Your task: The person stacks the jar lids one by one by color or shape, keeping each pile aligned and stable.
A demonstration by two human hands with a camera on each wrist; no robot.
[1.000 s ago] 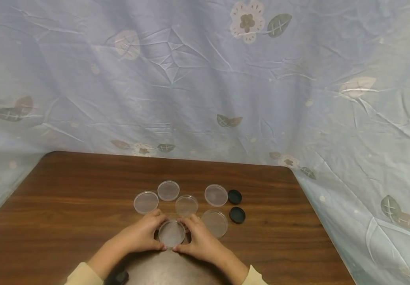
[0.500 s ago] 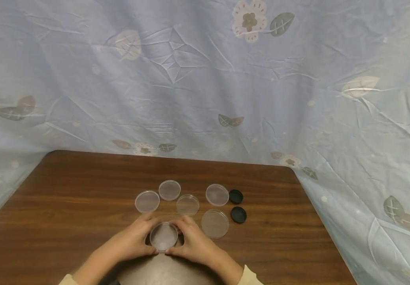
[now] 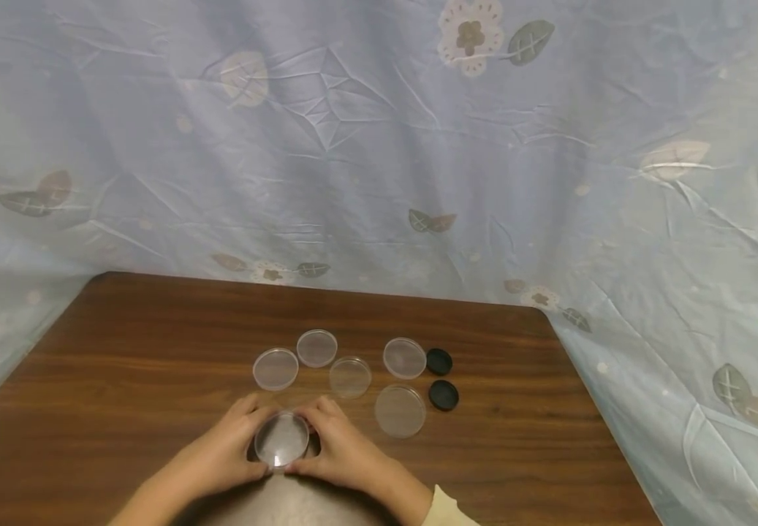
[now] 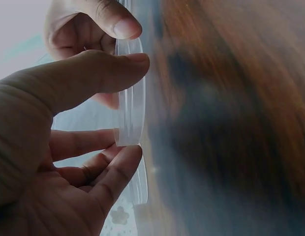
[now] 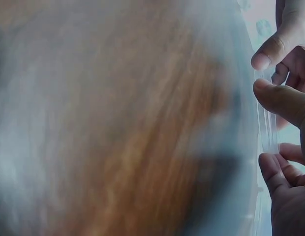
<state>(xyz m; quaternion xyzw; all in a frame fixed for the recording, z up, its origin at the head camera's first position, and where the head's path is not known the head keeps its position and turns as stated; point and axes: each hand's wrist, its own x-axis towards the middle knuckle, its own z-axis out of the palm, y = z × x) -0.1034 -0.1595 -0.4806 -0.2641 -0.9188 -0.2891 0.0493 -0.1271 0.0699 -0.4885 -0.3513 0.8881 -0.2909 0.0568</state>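
Your left hand (image 3: 230,444) and right hand (image 3: 342,447) both grip the clear, round, shallow plastic dish (image 3: 282,438) by its rim, at the near side of the brown wooden table (image 3: 517,460). Compared with a second ago, it sits farther left (a bright glint now shows near its lower edge).

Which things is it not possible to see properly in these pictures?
Left wrist view: part of the held dish, hidden behind the left thumb.
Right wrist view: right hand, cut off by the right edge.
Right wrist view: table, its grain blurred.
Head view: left forearm, cut off by the bottom edge.
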